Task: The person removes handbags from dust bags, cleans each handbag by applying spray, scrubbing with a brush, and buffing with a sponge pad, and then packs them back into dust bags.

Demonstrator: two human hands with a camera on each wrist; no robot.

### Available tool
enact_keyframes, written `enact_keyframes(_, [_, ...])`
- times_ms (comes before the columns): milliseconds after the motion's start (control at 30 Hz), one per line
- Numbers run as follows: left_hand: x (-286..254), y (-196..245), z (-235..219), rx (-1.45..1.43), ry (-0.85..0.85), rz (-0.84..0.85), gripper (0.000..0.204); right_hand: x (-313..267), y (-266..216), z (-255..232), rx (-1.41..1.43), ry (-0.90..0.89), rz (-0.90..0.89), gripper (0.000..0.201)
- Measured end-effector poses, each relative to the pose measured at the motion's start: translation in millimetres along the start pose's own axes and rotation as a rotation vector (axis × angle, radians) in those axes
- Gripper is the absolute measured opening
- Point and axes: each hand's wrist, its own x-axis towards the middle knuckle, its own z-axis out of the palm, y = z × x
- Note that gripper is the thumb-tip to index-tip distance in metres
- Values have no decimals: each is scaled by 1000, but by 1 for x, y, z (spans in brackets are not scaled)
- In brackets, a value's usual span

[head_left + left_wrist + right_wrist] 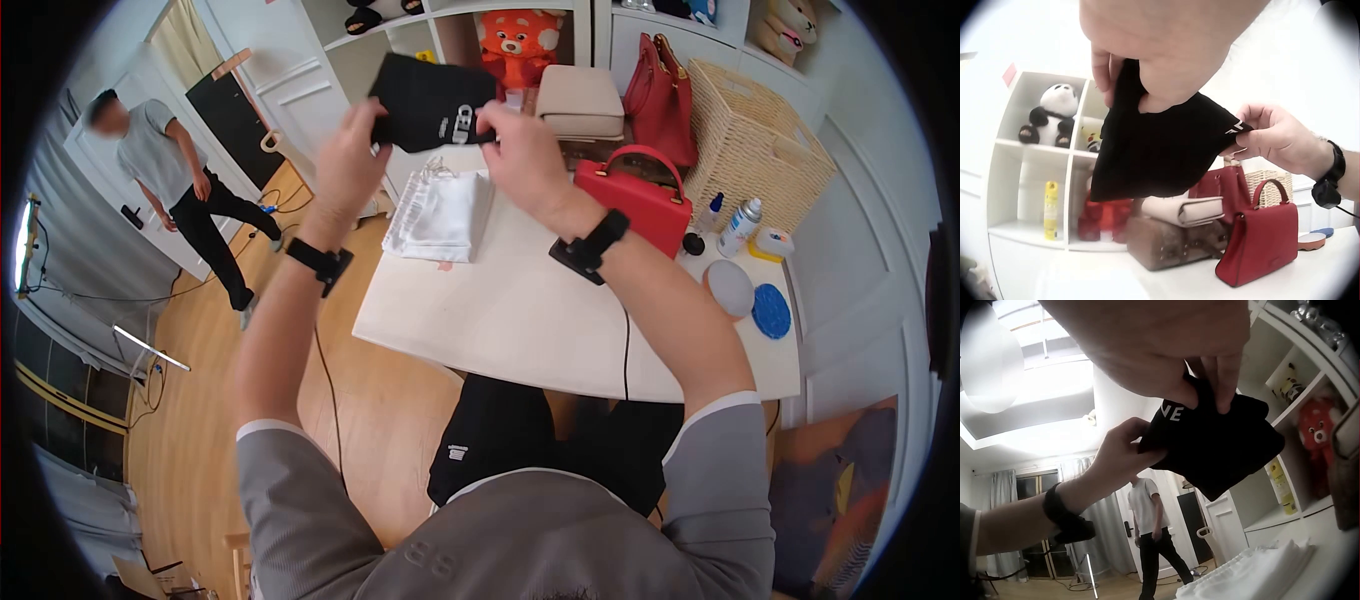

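Observation:
A black cloth piece with white lettering (pixel 425 105) is raised over the far side of the table. My left hand (pixel 346 165) pinches one side of it between thumb and fingers. On the opposite side, by the lettering, my right hand (pixel 527 158) grips the other edge. The cloth hangs slack between both hands in the left wrist view. Below it on the table lies a folded white drawstring bag (pixel 440 222). To the right stands a red handbag (pixel 640 205) with its top handle up.
Behind are a beige bag (pixel 580 95), a brown bag (pixel 1160 242), a larger red bag (pixel 660 100) and a wicker basket (pixel 755 130). Bottles, a spray can (pixel 740 225) and a blue disc (pixel 771 311) stand at the right. Another person (pixel 170 170) is at the left.

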Motion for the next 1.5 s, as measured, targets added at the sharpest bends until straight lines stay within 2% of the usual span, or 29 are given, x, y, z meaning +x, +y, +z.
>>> enact_keyframes(33, [-12,-11,11,-2,-50,-75,44,-8,10,15,-20,-82,38,14])
enact_keyframes(67, [-29,-20,23,32,-176,-142,39,-19,20,31,-42,-164,74,14])
enact_keyframes(100, [-51,-28,35,63,-302,-211,35,-36,33,47,-41,-350,95,16])
enact_keyframes(133, [-77,-39,50,220,-501,-158,35,-53,42,57,-43,-537,118,19])
enact_keyframes(167, [-100,-47,62,377,-696,-101,36,-67,40,57,116,-895,327,27])
enact_keyframes(200, [-119,-47,66,318,-747,-55,38,-91,51,67,-47,-1088,155,40])
enact_keyframes(233, [-135,-48,71,257,-798,-11,41,-110,49,64,-158,-1142,3,48])
enact_keyframes(267, [-140,-49,80,132,-815,-92,52,-120,40,62,-109,-1120,34,52])
enact_keyframes(300, [-143,-52,89,127,-816,-96,52,-127,34,60,-59,-1099,68,56])
enact_keyframes(367, [-139,-37,99,-19,-606,-150,56,-132,19,51,-35,-1073,83,56])
enact_keyframes(400, [-134,-34,104,29,-656,-135,67,-133,12,45,-15,-1035,99,57])
enact_keyframes(433, [-130,-32,108,19,-659,-133,67,-134,9,38,-20,-1039,108,57])
enact_keyframes(500, [-120,-24,121,58,-720,-228,76,-133,4,19,-139,-1085,-55,59])
enact_keyframes(533, [-118,-25,130,40,-727,-245,81,-131,0,4,-155,-1084,-37,59])
enact_keyframes(600, [-122,-23,144,36,-821,-304,84,-123,-7,-31,-288,-880,-129,61])
enact_keyframes(633, [-129,-22,151,40,-889,-332,85,-118,-7,-49,-307,-883,-109,61])
enact_keyframes(667, [-138,-20,154,128,-939,-279,88,-110,-5,-66,-364,-650,-128,61])
enact_keyframes(700, [-145,-16,160,217,-913,-234,88,-102,-1,-84,-418,-415,-152,62])
enact_keyframes(867, [-143,-12,159,233,-952,-257,90,-74,41,-172,-697,80,23,77])
enact_keyframes(900, [-142,-13,159,236,-964,-260,91,-75,53,-182,-699,82,24,77])
enact_keyframes(967, [-143,-15,161,220,-965,-268,92,-82,74,-194,-655,-41,371,74])
enact_keyframes(1000, [-143,-17,162,203,-968,-279,93,-90,88,-196,-652,-35,366,74])
enact_keyframes(1067, [-140,-14,159,207,-984,-286,94,-102,110,-195,-226,-417,753,68])
enact_keyframes(1200, [-135,-16,156,162,-1011,-314,99,-103,109,-196,-139,-344,715,60])
enact_keyframes(1300, [-132,-19,156,0,-927,-382,102,-95,98,-199,-103,-435,773,63])
enact_keyframes(1367, [-122,-5,152,-284,-539,-386,99,-99,110,-194,-68,-468,743,61])
enact_keyframes(1400, [-115,5,152,-335,-449,-283,95,-101,116,-193,-66,-470,742,61])
enact_keyframes(1433, [-104,24,147,-460,-396,-214,97,-103,121,-191,-55,-488,723,63])
enact_keyframes(1500, [-79,69,137,-757,-424,-184,97,-103,122,-186,-42,-517,702,65])
